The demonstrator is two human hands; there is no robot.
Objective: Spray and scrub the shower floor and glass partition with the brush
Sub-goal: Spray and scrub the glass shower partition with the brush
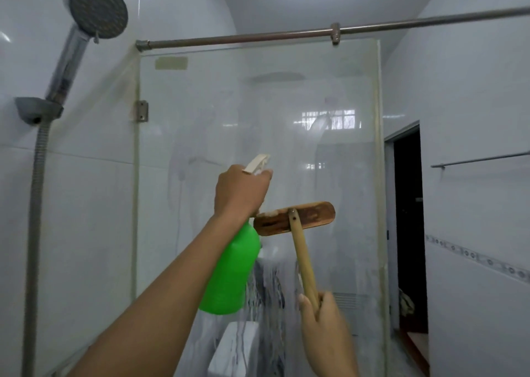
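Note:
The glass partition (218,112) stands straight ahead, with wet soapy streaks running down its lower middle. My left hand (241,193) is shut around the neck of a green spray bottle (232,273), whose white nozzle (256,163) points at the glass. My right hand (324,322) grips the wooden handle (304,259) of a brush. Its brown wooden head (312,217) lies flat against the glass, level with the bottle's shoulder. The shower floor is out of view.
A shower head (96,8) sits in its wall holder at upper left, with a metal hose (35,204) hanging below. A metal rod (286,33) runs above the glass. A dark doorway (407,221) and a towel rail (481,158) are at right. A white toilet (235,345) shows through the glass.

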